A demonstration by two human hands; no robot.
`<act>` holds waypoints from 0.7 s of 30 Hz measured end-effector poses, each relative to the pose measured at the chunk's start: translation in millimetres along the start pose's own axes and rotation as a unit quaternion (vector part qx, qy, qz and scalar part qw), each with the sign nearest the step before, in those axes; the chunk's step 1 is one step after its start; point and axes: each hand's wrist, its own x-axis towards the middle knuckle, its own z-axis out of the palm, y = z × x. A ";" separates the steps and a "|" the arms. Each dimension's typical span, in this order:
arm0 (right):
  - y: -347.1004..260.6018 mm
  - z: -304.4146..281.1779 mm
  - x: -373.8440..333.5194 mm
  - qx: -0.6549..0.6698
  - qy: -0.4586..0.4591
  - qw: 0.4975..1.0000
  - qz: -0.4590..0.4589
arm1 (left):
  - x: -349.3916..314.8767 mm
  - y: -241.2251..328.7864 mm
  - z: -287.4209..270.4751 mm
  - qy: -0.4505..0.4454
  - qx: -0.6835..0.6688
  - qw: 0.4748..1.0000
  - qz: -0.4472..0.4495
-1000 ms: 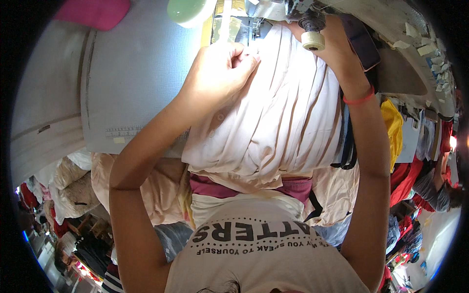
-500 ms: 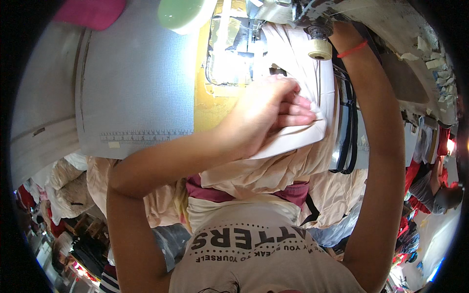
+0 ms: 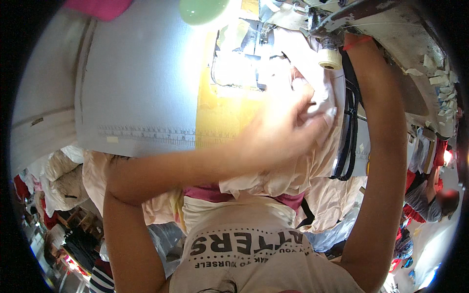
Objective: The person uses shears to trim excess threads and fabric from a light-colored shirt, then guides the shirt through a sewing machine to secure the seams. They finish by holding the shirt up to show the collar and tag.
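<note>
Item: left hand (image 3: 288,129), blurred, fingers curled and pinching a fold of the cream fabric (image 3: 293,176), which lies bunched on the near right part of the grey work table (image 3: 141,83) and spills toward the person's lap. Right hand hidden at the far right behind the sewing machine (image 3: 391,29); its state cannot be told, only the forearm with a red wristband (image 3: 356,42) shows, beside a cream thread spool (image 3: 330,58). Also present: green lamp shade (image 3: 202,10), far centre; yellow panel (image 3: 220,117) under the fabric.

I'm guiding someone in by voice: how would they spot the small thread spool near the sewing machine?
Start at the grey sewing machine along the top right. Under its arm, just above the cream fabric and the blurred left hand, hangs the thread spool. It alone is a small pale-yellow ribbed cylinder.
</note>
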 end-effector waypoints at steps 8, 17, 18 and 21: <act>-19.1 -19.2 4.5 -0.017 -0.001 1.000 0.004 | 19.3 57.8 78.4 0.023 -0.701 0.712 -0.009; -1.3 1.1 13.6 -0.011 -0.002 1.000 -0.016 | -25.8 2.0 44.4 0.035 0.002 0.999 -0.031; -0.3 4.0 15.2 -0.012 -0.004 1.000 -0.017 | -30.6 0.9 26.9 -0.016 0.042 0.998 -0.032; 1.0 13.5 22.7 -0.016 -0.013 1.000 -0.021 | -34.9 14.0 -25.9 -0.097 0.218 0.971 0.027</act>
